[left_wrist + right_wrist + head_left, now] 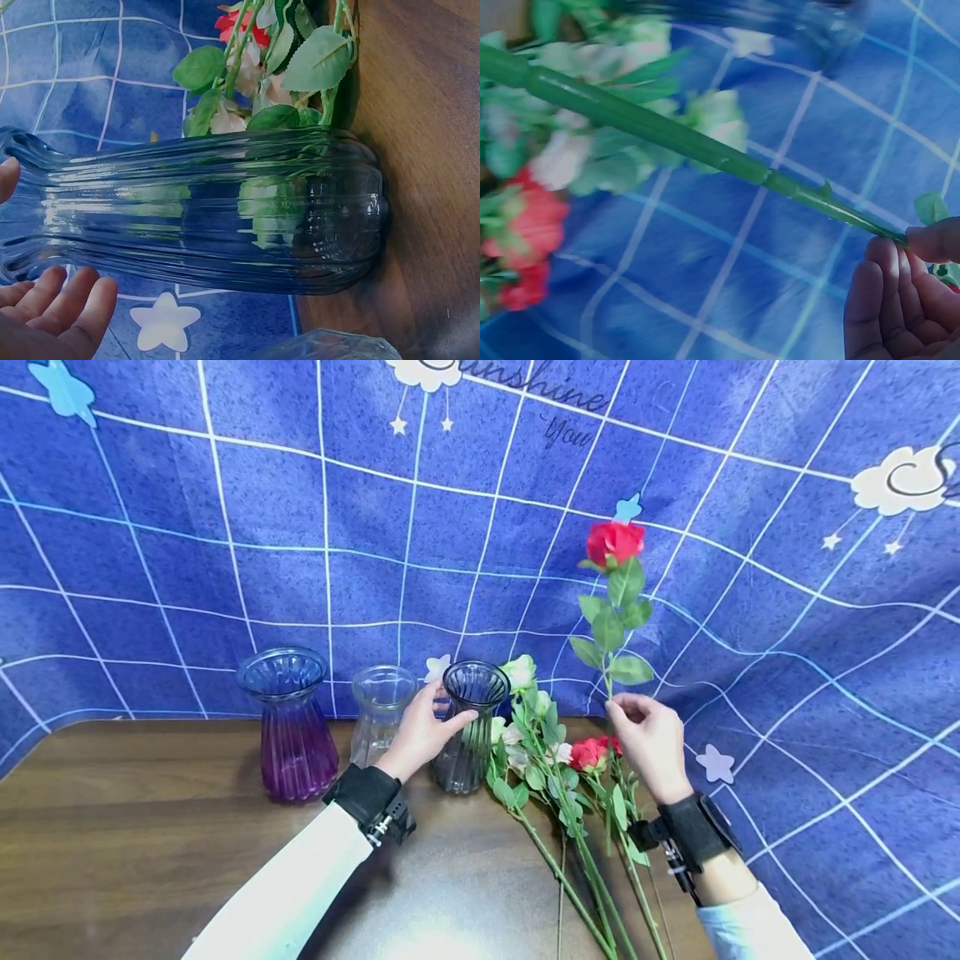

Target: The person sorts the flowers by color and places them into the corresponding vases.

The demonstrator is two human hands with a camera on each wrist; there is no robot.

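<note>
My right hand (648,739) pinches the green stem (652,135) of a red rose (615,543) between thumb and fingertips. The rose stands upright in the air, its bloom high against the backdrop and its lower stem reaching down past the hand. At the neck of a dark grey ribbed glass vase (461,760), my left hand (427,727) holds with the thumb across the near side and the fingers on the left. In the left wrist view this vase stands on the wooden table, with flowers seen through its glass.
Left of the grey vase stand a clear glass vase (371,731) and a blue-and-purple vase (296,735). White roses (519,672) and further red roses (588,753) lie on the table (150,860), stems toward the front edge. A blue gridded cloth (360,485) hangs behind.
</note>
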